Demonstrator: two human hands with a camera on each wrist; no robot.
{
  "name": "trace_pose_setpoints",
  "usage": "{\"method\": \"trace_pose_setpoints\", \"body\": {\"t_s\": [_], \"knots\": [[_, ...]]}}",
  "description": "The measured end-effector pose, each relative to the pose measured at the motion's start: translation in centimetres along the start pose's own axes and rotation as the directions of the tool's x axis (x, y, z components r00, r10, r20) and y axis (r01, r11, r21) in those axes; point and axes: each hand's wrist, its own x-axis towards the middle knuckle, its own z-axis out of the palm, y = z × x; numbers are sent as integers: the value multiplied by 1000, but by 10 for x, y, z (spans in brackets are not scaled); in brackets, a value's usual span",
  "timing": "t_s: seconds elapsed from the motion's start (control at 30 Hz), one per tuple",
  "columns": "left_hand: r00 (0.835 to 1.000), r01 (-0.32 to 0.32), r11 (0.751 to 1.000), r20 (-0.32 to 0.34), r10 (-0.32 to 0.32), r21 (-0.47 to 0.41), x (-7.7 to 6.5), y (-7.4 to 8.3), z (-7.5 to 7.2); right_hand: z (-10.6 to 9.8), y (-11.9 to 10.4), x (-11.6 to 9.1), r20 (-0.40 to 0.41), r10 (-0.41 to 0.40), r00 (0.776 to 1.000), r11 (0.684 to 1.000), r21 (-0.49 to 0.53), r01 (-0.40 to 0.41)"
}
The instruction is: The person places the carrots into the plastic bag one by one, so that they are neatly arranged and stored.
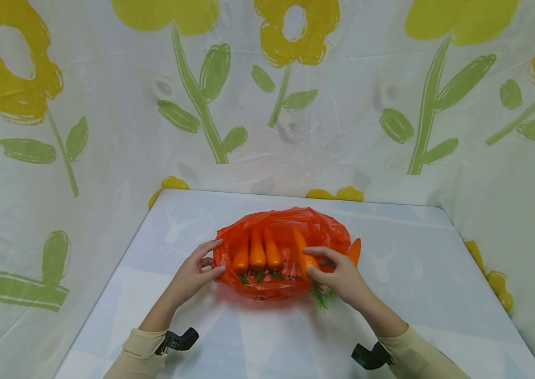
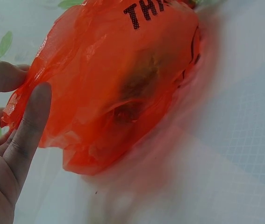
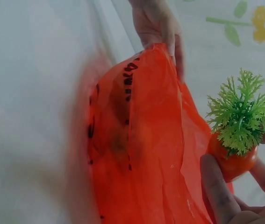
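A thin red plastic bag [image 1: 267, 292] lies on the table, its mouth spread wide. Inside it, 3 orange carrots [image 1: 257, 253] with green tops lie side by side at the left. My left hand [image 1: 195, 276] pinches the bag's left rim between thumb and fingers, as the left wrist view also shows. In my right hand [image 1: 342, 278] is another carrot [image 1: 301, 247], held near its leafy end over the bag's right part. The leafy top [image 3: 241, 114] of this carrot shows clearly in the right wrist view. One more carrot [image 1: 355, 251] sticks out behind the right hand, beside the bag, partly hidden.
The pale table [image 1: 258, 347] has its far edge behind the bag. A white curtain [image 1: 343, 142] with yellow flowers hangs at the back and sides. A black wrist strap device [image 1: 177, 341] sits on the left forearm, and another [image 1: 372, 357] on the right.
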Motion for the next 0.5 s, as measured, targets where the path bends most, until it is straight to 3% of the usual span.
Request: {"method": "trace_pose_setpoints", "body": {"t_s": [0.23,0.5], "knots": [[1000,6,1000,-1,-6,1,1,1,0,5,-4,12,20,-12,1000,1000,11,12],[1000,6,1000,6,-6,-4,1,1,0,11,-6,26,26,32,999,999,0,-32]]}}
